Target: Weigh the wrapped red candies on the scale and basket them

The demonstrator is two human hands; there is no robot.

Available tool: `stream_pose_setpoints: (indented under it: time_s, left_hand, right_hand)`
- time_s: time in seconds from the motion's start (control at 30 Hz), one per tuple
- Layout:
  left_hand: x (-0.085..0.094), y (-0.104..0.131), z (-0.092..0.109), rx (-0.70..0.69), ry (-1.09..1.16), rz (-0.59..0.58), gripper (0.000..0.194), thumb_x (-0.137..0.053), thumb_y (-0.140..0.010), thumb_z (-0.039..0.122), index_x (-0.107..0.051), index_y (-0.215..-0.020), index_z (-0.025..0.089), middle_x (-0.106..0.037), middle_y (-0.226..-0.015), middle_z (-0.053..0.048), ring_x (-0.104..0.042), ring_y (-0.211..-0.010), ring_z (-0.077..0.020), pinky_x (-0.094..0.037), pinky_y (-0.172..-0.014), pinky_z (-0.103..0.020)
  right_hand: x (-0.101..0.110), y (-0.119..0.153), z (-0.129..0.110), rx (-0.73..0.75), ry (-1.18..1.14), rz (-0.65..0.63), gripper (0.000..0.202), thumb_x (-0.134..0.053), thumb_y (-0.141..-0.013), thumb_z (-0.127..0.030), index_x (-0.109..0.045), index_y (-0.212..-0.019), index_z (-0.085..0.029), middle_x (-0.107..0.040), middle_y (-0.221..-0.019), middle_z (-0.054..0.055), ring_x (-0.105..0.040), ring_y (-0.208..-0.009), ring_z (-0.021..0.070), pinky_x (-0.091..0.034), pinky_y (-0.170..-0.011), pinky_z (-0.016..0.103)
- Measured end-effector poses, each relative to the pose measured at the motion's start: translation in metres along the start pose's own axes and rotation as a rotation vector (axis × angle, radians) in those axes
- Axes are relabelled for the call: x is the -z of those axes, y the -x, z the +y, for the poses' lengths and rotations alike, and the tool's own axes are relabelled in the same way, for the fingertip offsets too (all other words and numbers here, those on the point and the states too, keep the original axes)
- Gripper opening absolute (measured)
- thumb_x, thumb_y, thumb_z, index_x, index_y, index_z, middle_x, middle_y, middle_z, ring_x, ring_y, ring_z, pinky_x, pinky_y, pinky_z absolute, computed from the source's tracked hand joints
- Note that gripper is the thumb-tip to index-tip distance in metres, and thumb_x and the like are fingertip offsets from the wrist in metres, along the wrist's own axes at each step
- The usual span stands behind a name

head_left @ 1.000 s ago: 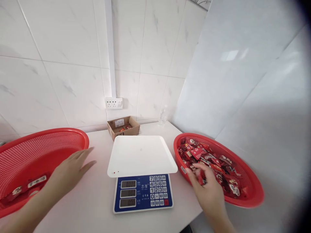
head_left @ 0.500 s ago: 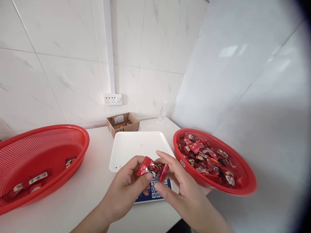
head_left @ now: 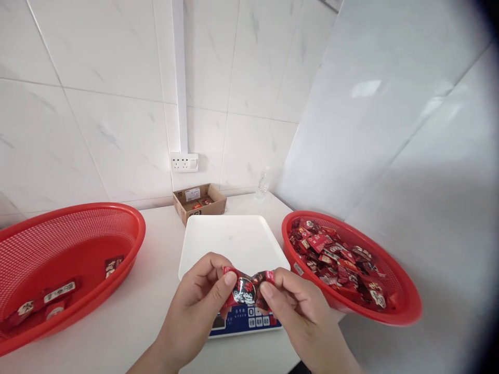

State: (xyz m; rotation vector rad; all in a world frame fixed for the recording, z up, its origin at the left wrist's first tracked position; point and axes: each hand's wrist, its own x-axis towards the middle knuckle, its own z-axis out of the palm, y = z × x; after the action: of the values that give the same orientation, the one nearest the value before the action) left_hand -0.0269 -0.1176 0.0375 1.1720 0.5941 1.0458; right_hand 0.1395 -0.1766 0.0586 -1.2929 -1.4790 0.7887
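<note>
Between both hands is a small red wrapped candy packet with black and white printing, its two crimped ends pinched. My left hand grips the left end between thumb and fingers. On the other end, my right hand has its thumb and forefinger closed. The packet hangs above the front of a digital scale, hiding part of its blue keypad. Behind the hands lies the scale's white weighing plate.
A red basket heaped with wrapped packets stands at the right. The red basket at the left holds a few packets. At the back are a cardboard box with some packets and a clear plastic bottle near the wall.
The right fingers, apart before, have closed on the packet's right end. The packet has been turned level and stretched between both hands. The view has shifted slightly.
</note>
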Motion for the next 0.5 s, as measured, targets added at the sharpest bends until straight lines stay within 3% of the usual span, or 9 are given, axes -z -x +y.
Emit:
stream_pose_setpoints:
  time_s: [0.13,0.27,0.37,0.5]
  left_hand:
    - [0.005,0.002,0.002,-0.041,0.022,0.054,0.032,-0.074,-0.084,0.047,-0.059,-0.106,0.029,-0.051,-0.059,0.008,-0.047,-0.054,-0.0083,-0.041,-0.052,-0.018]
    - [0.007,0.003,0.006,-0.043,0.048,0.071,0.039,-0.076,-0.083,0.046,-0.057,-0.113,0.029,-0.054,-0.061,0.008,-0.044,-0.054,-0.0078,-0.039,-0.052,-0.018]
    - [0.005,0.005,0.010,-0.032,0.078,0.119,0.039,-0.074,-0.084,0.048,-0.057,-0.113,0.028,-0.052,-0.061,0.008,-0.044,-0.054,-0.0077,-0.040,-0.053,-0.018]
    - [0.005,0.007,0.009,-0.052,0.072,0.063,0.034,-0.069,-0.089,0.045,-0.058,-0.118,0.032,-0.055,-0.066,0.007,-0.050,-0.057,-0.0074,-0.043,-0.055,-0.019]
  right_hand:
    - [-0.007,0.005,-0.002,-0.110,-0.134,-0.051,0.045,-0.057,-0.090,-0.058,-0.054,-0.066,-0.020,-0.058,-0.061,-0.001,-0.046,-0.057,0.0111,-0.039,-0.054,0.021]
    - [-0.014,0.008,-0.007,-0.229,-0.260,-0.168,0.047,-0.063,-0.083,-0.064,-0.063,-0.069,-0.019,-0.062,-0.062,0.001,-0.051,-0.058,0.0127,-0.045,-0.059,0.024]
    - [-0.017,0.009,-0.009,-0.201,-0.249,-0.168,0.049,-0.062,-0.084,-0.065,-0.064,-0.066,-0.019,-0.061,-0.061,0.002,-0.052,-0.059,0.0137,-0.046,-0.061,0.025]
    - [-0.018,0.009,-0.007,-0.112,-0.166,-0.119,0.051,-0.056,-0.088,-0.064,-0.065,-0.066,-0.019,-0.061,-0.062,0.002,-0.049,-0.058,0.0138,-0.041,-0.058,0.026]
